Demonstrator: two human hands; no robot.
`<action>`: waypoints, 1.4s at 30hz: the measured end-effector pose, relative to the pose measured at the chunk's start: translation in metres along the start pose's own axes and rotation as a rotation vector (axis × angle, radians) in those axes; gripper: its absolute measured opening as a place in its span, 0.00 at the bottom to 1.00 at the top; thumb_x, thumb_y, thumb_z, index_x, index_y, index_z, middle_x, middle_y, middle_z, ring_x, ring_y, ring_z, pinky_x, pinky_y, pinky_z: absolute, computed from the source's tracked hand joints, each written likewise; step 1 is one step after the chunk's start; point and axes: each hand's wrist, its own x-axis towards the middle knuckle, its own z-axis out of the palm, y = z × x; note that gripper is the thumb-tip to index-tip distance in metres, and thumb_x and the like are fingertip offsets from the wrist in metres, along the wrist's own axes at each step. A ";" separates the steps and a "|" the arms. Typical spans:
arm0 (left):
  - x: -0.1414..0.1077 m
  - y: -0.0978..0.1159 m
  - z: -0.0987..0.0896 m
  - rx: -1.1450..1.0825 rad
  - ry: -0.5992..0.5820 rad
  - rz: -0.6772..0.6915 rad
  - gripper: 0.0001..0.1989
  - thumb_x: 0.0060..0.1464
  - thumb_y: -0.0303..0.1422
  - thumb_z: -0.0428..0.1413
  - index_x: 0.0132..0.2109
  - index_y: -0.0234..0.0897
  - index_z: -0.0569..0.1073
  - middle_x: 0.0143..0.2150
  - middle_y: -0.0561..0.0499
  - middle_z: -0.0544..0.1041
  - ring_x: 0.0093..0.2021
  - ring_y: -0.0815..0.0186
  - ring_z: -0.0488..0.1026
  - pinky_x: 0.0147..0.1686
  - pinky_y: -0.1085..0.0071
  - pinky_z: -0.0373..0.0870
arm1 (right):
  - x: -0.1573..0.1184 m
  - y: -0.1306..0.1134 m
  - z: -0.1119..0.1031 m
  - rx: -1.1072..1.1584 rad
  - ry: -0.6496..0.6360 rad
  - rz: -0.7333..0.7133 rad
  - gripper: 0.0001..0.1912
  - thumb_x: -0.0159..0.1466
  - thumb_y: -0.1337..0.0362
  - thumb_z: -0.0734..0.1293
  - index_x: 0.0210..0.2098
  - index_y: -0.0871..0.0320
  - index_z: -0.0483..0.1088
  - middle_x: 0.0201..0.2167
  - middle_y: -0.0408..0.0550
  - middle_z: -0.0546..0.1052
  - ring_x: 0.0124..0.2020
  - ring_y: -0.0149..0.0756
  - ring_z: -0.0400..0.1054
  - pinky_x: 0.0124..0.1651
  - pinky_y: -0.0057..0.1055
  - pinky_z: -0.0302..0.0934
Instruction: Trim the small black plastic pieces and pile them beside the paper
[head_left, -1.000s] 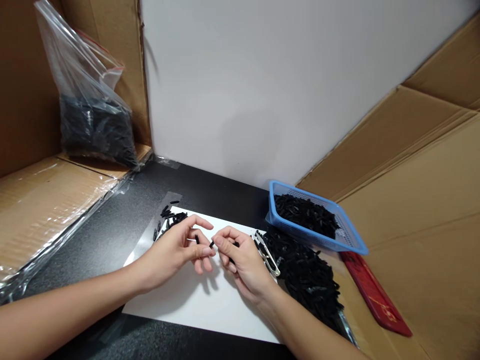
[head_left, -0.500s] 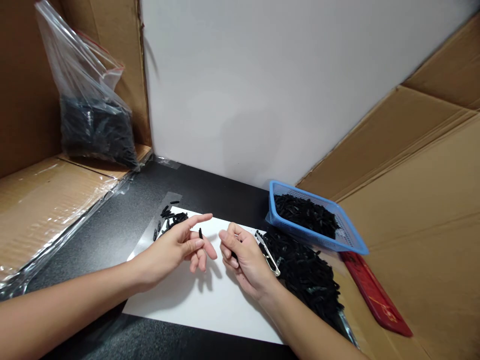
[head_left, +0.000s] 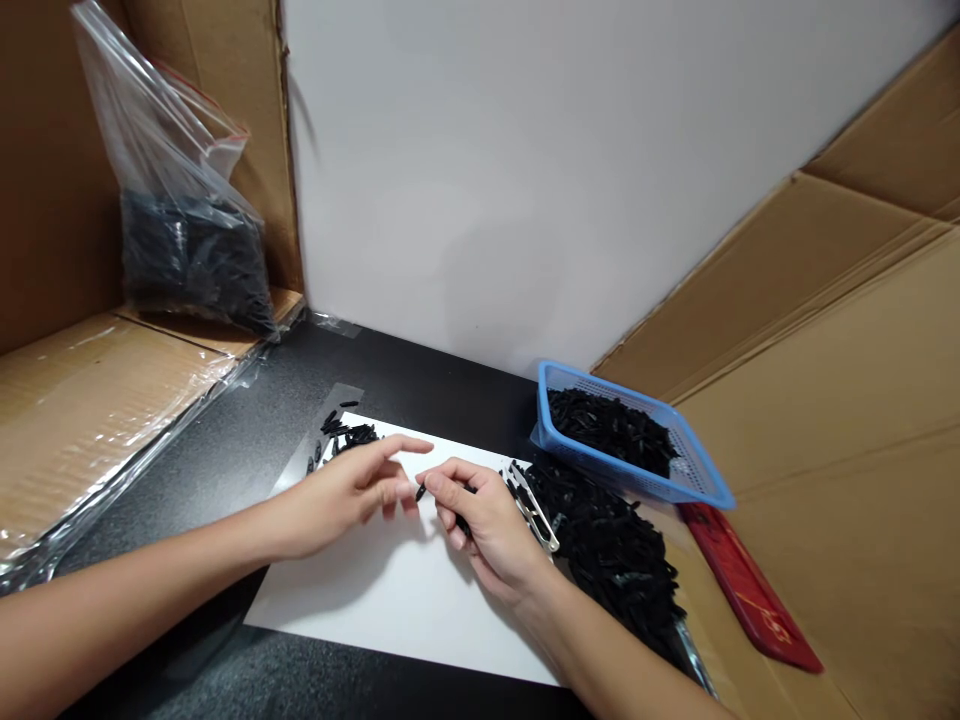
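Note:
Over a white sheet [head_left: 397, 610], my left hand [head_left: 349, 495] reaches in from the left, index finger stretched out, its thumb at a small black piece [head_left: 421, 492]. My right hand [head_left: 484, 520] touches the other side of that piece with thumb and index fingertip, while its curled fingers hold further black pieces [head_left: 463, 522]. Just right of this hand lies a light-coloured metal tool [head_left: 532, 508]. A large pile of black pieces [head_left: 619, 560] spreads to the right, and a small group of black pieces [head_left: 352, 437] lies at the sheet's far left corner.
A blue basket [head_left: 709, 470] holding black pieces stands behind the large pile. Near it lies a red flat object [head_left: 750, 590]. A clear bag [head_left: 195, 250] of dark pieces leans in the left corner on cardboard [head_left: 105, 400]. A white wall [head_left: 480, 180] rises behind.
My hands have come together. The small black piece, earlier upright at my left thumb, is now between the fingertips of both hands. My right hand has shifted slightly left.

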 end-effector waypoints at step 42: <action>0.009 0.014 -0.010 -0.596 0.177 -0.099 0.14 0.56 0.42 0.53 0.31 0.40 0.60 0.22 0.61 0.53 0.17 0.76 0.44 0.16 0.79 0.37 | 0.030 -0.093 -0.148 -1.277 0.750 -0.856 0.18 0.68 0.57 0.54 0.29 0.58 0.68 0.31 0.54 0.75 0.37 0.45 0.69 0.42 0.38 0.57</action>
